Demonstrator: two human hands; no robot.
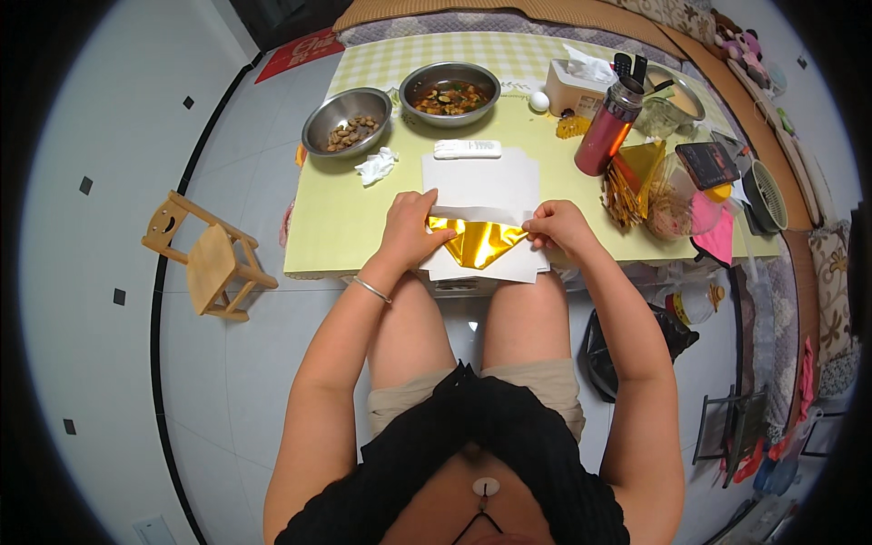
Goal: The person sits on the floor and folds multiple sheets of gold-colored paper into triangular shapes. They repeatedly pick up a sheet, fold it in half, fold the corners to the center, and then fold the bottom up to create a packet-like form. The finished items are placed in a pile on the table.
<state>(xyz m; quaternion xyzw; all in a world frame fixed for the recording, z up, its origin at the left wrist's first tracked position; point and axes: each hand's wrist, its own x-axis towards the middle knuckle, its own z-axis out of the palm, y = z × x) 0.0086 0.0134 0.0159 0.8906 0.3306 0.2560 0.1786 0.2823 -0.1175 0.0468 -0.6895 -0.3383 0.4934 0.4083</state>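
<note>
A shiny gold foil sheet (479,243) with a pale upper edge lies partly folded on white card sheets (486,177) at the table's near edge. My left hand (409,229) presses on the foil's left end, its thumb on the gold side. My right hand (558,224) pinches the right corner between thumb and fingers. Just beyond the foil, a white oblong object (467,149) rests at the top of the cards. To the right stands a bunch of folded gold foil pieces (621,195).
Two steel bowls (347,145) with food sit at the back left, near a crumpled tissue (377,166). A red flask (607,132), a tissue box (574,86), a white egg-shaped object (539,102) and a phone (707,165) occupy the right. A small wooden chair (213,259) stands left.
</note>
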